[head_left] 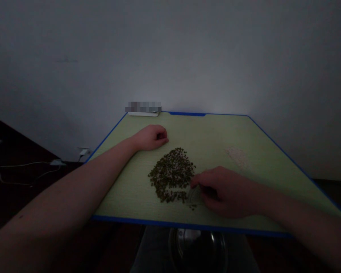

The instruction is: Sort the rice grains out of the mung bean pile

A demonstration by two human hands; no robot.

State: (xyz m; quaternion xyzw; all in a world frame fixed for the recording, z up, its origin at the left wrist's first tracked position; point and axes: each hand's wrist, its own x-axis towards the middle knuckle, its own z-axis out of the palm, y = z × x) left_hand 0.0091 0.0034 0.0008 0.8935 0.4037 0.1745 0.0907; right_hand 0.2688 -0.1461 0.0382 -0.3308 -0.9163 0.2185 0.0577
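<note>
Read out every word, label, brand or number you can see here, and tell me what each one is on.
Nothing can be read. A pixelated patch covers the top of the white object at the tabletop's far edge; the white plug is too dim to read; the clear piece in the right hand shows nothing legible.

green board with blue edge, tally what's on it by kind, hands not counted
Heap of small dark green beans: 1
Pale powdery patch: 1
Clear plastic piece at the right hand: 1
White oblong strip at the far edge, partly blurred: 1
Total: 4
</note>
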